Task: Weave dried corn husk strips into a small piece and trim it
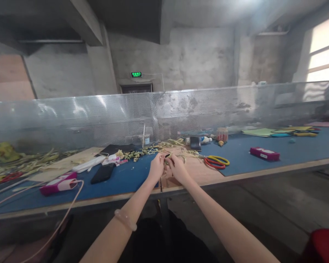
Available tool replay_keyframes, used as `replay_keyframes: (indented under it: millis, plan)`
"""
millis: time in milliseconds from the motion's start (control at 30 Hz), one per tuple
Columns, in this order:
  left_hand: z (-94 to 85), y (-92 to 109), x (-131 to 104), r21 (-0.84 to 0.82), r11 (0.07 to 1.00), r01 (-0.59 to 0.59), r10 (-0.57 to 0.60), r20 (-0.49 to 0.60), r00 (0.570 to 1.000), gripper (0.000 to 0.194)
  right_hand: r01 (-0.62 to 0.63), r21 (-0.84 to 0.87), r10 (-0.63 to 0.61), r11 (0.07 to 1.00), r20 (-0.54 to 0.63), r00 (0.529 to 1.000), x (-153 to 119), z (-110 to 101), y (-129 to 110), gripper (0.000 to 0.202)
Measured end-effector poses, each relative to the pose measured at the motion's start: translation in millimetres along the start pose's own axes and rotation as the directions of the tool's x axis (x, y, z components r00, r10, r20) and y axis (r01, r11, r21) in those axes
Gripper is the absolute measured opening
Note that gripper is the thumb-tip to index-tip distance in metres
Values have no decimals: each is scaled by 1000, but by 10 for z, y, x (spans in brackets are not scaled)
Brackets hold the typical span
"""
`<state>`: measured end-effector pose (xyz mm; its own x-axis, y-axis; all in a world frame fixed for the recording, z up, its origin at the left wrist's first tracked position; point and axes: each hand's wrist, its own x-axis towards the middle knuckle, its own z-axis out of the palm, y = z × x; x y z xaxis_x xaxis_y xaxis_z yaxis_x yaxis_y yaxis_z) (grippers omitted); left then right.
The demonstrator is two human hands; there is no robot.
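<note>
Just inside the table edge (201, 183), both hands (157, 167) (176, 167) pinch a dark piece (167, 155) between fingers (171, 159).

Workshop, blue workbench (235, 155), concrete wall (205, 54) (bare)

Green exit sign (136, 74) above a dark doorway (137, 88); at right, a bright window (324, 47) and a magenta box (264, 153)

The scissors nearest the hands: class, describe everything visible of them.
The scissors lie flat, with one red and one yellow looped handle, apparently plastic. Their metallic-looking blades point towards the right hand, which does not touch them; the tips are unclear. They straddle the wooden board and blue tabletop.
</note>
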<state>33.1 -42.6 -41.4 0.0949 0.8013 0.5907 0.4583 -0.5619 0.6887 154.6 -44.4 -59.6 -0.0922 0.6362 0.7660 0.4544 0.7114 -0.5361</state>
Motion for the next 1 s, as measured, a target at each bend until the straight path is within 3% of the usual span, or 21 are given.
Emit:
replay_keyframes:
  millis: [67,233,733,867,1000]
  plan:
    - [47,34,-5,-10,999,42,-43,-23,999,31,-24,4,24,1000,-18,1000,3,-13,-6,19]
    - [44,52,-31,133,991,-11,28,-126,992,28,-41,-44,38,998,-71,997,7,-32,-28,21]
    - [38,70,-74,147,988,-52,70,-119,990,27,-56,-38,49,998,-158,986,-18,-25,16,26]
    - [35,84,-82,62,998,-4,12,-125,992,29,-64,27,67,998,-151,986,-20,-37,3,29]
    - [44,104,-78,-140,987,74,-79,-32,996,33,-159,209,192,965,-145,971,-19,-56,17,28]
